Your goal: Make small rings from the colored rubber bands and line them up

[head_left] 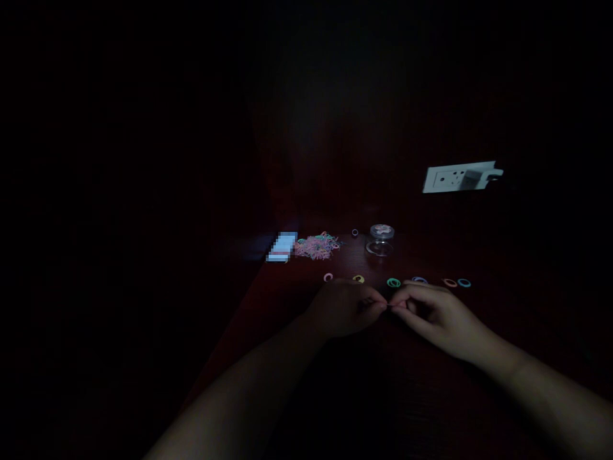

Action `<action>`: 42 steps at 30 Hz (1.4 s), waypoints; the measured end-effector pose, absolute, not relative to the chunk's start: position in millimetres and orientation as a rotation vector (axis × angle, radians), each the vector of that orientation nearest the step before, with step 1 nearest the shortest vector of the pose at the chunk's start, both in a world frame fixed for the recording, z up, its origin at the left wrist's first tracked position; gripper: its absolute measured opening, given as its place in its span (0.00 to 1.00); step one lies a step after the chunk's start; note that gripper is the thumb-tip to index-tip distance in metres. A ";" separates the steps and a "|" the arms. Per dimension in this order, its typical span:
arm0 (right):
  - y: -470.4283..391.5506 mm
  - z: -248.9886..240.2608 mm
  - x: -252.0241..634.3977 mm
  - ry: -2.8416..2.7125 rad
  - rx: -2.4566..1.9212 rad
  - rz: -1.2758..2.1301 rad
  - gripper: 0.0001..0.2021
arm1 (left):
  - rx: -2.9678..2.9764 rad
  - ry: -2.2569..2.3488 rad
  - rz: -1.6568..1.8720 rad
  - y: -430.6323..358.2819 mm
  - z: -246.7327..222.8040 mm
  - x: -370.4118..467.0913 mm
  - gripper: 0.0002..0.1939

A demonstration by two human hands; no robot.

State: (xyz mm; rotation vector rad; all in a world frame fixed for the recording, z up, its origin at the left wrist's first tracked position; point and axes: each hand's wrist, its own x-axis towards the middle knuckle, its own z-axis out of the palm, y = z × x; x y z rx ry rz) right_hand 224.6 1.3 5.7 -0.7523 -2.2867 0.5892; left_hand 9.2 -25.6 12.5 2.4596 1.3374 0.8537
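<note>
My left hand (pixel 342 308) and my right hand (pixel 438 316) meet fingertip to fingertip above the dark table. Both pinch a thin, pinkish elastic hair tie (pixel 388 305), of which only a short piece shows between the fingers. Just beyond my knuckles lies a row of coloured hair ties: pink (pixel 328 277), yellow (pixel 359 279), green (pixel 393 282), purple (pixel 420 280), orange (pixel 449 282) and blue (pixel 464 282). My hands partly cover the yellow and purple ones. Farther back is a tangled heap of mixed hair ties (pixel 318 246).
A clear jar (pixel 380 246) with a lid stands at the back, a small dark ring (pixel 355 232) to its left. A phone (pixel 282 246) with a lit screen lies left of the heap. On the wall is a white socket (pixel 447 179) with a plug in it. The room is dark.
</note>
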 end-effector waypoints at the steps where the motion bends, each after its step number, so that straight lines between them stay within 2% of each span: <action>1: 1.3 6.1 224.7 -2.283 -0.750 0.592 0.08 | 2.455 1.334 0.854 -25.6 12.4 9.1 0.09; 42: 5.2 8.5 229.2 -2.302 -0.749 0.491 0.10 | 2.510 1.250 0.989 -22.6 6.8 6.6 0.06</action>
